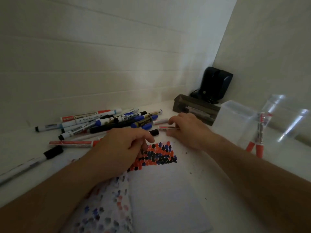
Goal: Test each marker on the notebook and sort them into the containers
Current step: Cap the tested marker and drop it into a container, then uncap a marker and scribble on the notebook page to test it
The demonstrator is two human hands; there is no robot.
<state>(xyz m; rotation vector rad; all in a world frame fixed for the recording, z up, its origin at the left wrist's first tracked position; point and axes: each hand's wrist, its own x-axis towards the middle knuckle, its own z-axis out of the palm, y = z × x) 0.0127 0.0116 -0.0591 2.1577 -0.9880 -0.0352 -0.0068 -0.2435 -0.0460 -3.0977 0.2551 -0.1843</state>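
An open notebook [168, 190] lies in front of me, its pages covered with red, blue and black test marks [159, 155]. My left hand [121, 148] rests on the notebook's upper left with loosely curled fingers and holds nothing. My right hand [188, 130] reaches just past the notebook's top edge, thumb and fingers pinching a thin red-labelled marker [165, 128] that lies on the table. A pile of several markers [104, 121] with blue, black and red caps sits behind my left hand. A clear plastic box [235, 121] stands at right, with red markers [259, 135] upright beside it.
A loose black cap [154, 132] lies by my left fingertips. A red marker [74, 143] and a black-capped one [33, 161] lie at left. A dark brown box [195, 106] and a black device [217, 83] fill the corner. Clear plastic wrap [289, 118] sits far right.
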